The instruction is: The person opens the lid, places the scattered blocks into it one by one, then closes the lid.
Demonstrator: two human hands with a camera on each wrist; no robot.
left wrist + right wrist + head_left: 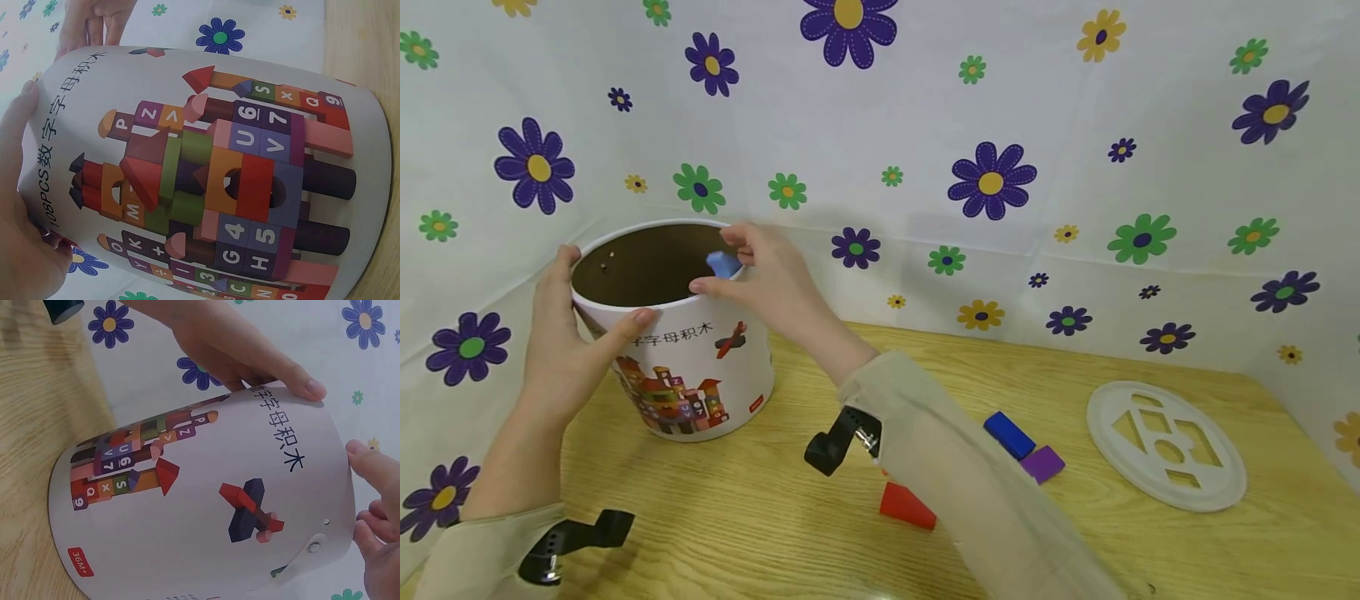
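Observation:
A white round bucket [700, 375] with printed toy blocks on its side stands at the left of the table in the head view. My left hand [561, 342] grips it near the rim, thumb at the front, fingers round the left side. Over the right part of the rim is my right hand [771, 271], thumb and curled fingers around a light blue block [722, 265] at the bucket's opening. In the right wrist view the right thumb and fingertips show at the rim [351, 506], with the block hidden. The bucket's bottom is out of sight.
On the wooden table [820, 542] lie a dark blue block [1009, 435], a purple block [1043, 464] and a red block [907, 505], partly behind the right sleeve. A white round lid [1138, 467] with shaped holes is at the right. A flowered cloth [880, 133] hangs behind.

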